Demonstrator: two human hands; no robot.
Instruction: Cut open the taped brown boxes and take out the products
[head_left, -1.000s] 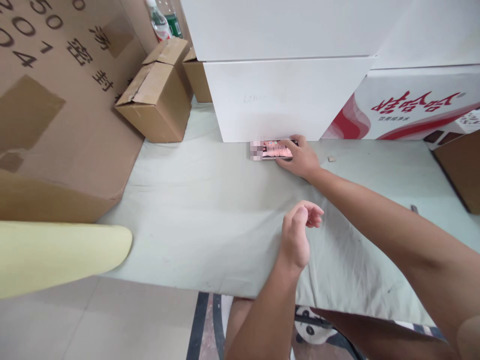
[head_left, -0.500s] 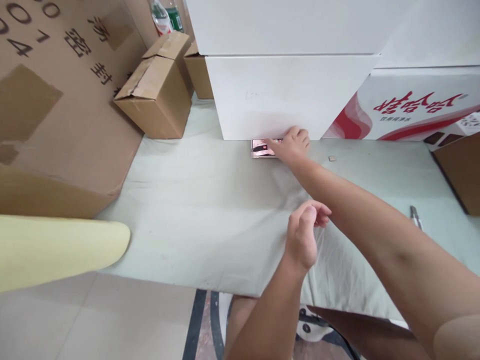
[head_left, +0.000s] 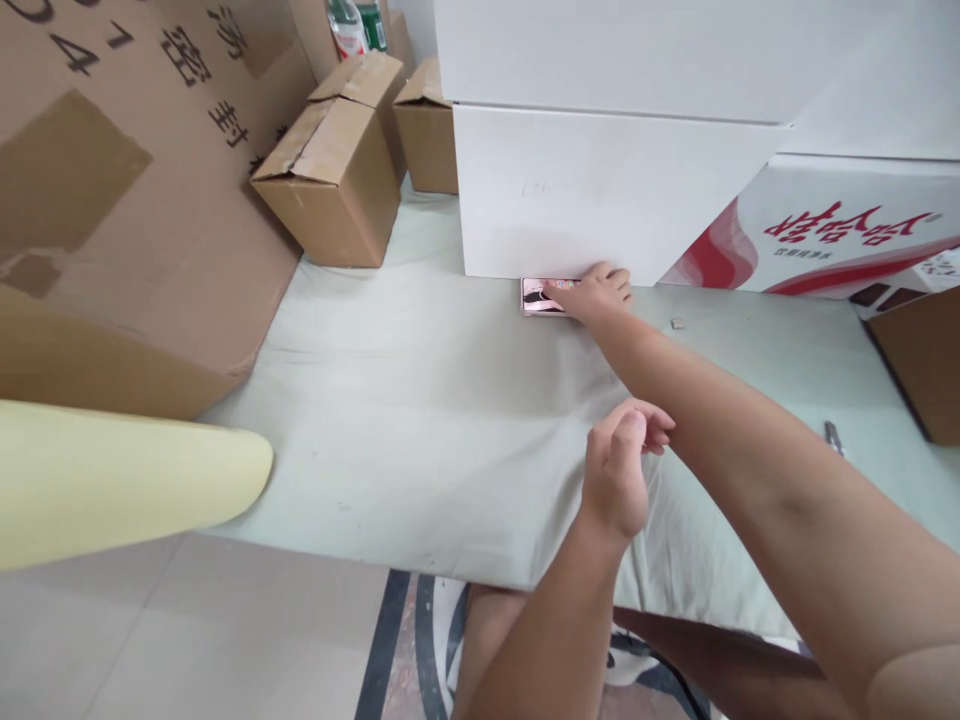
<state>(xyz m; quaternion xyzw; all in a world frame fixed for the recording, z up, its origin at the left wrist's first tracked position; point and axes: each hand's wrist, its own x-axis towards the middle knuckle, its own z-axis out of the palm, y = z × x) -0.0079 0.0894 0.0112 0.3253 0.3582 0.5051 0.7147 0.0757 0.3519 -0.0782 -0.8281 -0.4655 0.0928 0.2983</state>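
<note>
A smartphone (head_left: 534,297) with a lit pink screen lies flat on the cloth-covered table (head_left: 390,400), along the foot of a white box (head_left: 555,200). Over its right end is my right hand (head_left: 600,293), thumb on the screen and fingers bent at the far side, hiding that part of the phone. Closer to me, my left hand (head_left: 619,460) hangs above the cloth, loosely curled with gaps between its fingers and nothing in it. Its fingertips appear beside my right forearm; whether they touch it I cannot tell.
Cardboard boxes (head_left: 345,190) stand at the back left, beside a large printed carton (head_left: 135,250). A pale yellow roll (head_left: 135,480) juts in at left. On the right lie a small beige piece (head_left: 678,324) and a metallic tool (head_left: 833,438), near a red-and-white carton (head_left: 840,230).
The whole view has shifted slightly, so most things sit a little further right. Both hands keep nearly the same pose, and the phone stays against the white box.
</note>
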